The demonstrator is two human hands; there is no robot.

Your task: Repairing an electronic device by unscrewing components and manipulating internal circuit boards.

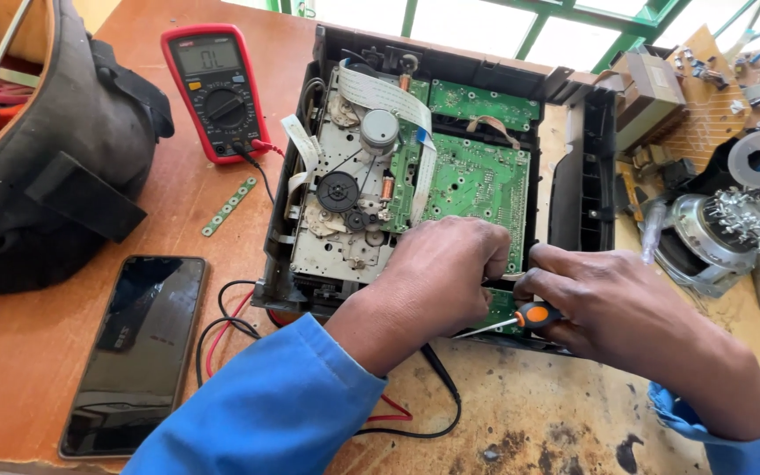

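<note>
Gripping a screwdriver (521, 318), the right hand (604, 308) and closed left hand (437, 277) work inside the open casing (587, 167).

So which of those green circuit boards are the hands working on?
The small green board at the open black chassis's near edge, under both hands. The right hand holds an orange-handled screwdriver there; the left hand rests beside it. The larger boards lie farther back.

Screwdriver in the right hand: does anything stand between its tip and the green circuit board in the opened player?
The left hand does. It rests on the green circuit board, knuckles across the near edge, and covers where the screwdriver shaft points. The right hand has its grip on the orange-and-black handle. The tip itself is hidden, so contact cannot be told.
</note>
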